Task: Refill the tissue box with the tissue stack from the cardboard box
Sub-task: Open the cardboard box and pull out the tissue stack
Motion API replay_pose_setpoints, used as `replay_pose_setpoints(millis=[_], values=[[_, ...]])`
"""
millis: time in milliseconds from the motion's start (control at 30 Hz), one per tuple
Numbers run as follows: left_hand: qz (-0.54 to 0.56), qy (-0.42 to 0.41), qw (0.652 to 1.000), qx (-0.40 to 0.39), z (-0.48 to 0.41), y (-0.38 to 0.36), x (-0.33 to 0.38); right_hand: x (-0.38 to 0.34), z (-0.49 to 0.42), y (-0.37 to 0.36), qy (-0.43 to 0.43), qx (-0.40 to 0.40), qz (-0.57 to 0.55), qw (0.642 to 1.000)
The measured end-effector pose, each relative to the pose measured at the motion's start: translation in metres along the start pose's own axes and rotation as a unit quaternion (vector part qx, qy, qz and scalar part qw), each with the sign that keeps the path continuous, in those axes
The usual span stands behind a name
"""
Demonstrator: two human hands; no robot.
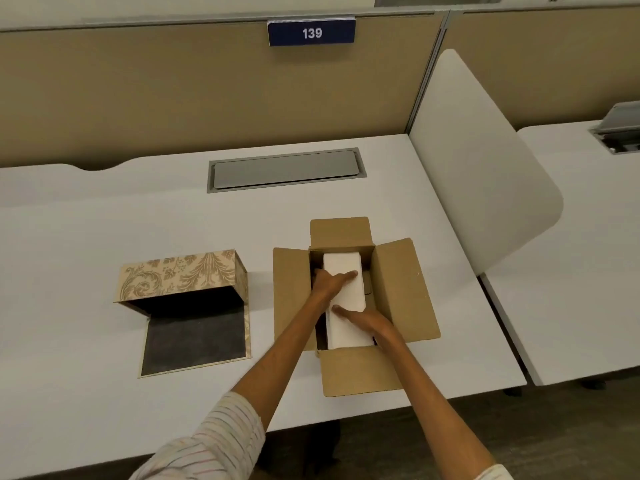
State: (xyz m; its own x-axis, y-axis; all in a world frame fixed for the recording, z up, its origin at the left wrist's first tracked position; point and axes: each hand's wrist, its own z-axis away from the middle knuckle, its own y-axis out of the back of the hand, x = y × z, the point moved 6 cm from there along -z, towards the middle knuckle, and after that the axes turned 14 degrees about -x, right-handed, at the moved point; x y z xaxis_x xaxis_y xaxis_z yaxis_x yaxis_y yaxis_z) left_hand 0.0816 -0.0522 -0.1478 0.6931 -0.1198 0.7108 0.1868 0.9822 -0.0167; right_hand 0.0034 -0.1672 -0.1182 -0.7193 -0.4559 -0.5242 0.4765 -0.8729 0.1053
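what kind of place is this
Most likely an open-plan office workstation: a white desk backed by a tan partition, a numbered sign reading 139, and a cable hatch in the desktop.

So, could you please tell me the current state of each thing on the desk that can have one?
Cardboard box: flaps open, tissue stack inside.
Tissue stack: in the cardboard box, both hands on it.
Tissue box: lid open, looks empty.
Left hand: flat on the stack.
Right hand: flat on the stack.
Desk cable hatch: closed.
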Motion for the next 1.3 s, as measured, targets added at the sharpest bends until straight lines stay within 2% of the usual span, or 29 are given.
replay_pose_setpoints(millis=[233,900,1033,1300], values=[[0.026,0.001,0.999,-0.027,-0.004,0.000,0.006,0.004,-0.006,0.004,-0.029,-0.027,-0.018,0.999],[0.048,0.019,0.997,-0.055,-0.005,0.001,0.011,0.003,-0.008,-0.001,-0.019,-0.095,-0.104,0.990],[0.075,0.011,0.994,-0.076,-0.002,0.005,0.015,-0.003,-0.006,0.000,-0.004,-0.095,-0.104,0.990],[0.056,0.016,0.994,-0.094,0.002,0.011,0.019,-0.009,-0.006,-0.005,0.047,-0.087,-0.125,0.987]])
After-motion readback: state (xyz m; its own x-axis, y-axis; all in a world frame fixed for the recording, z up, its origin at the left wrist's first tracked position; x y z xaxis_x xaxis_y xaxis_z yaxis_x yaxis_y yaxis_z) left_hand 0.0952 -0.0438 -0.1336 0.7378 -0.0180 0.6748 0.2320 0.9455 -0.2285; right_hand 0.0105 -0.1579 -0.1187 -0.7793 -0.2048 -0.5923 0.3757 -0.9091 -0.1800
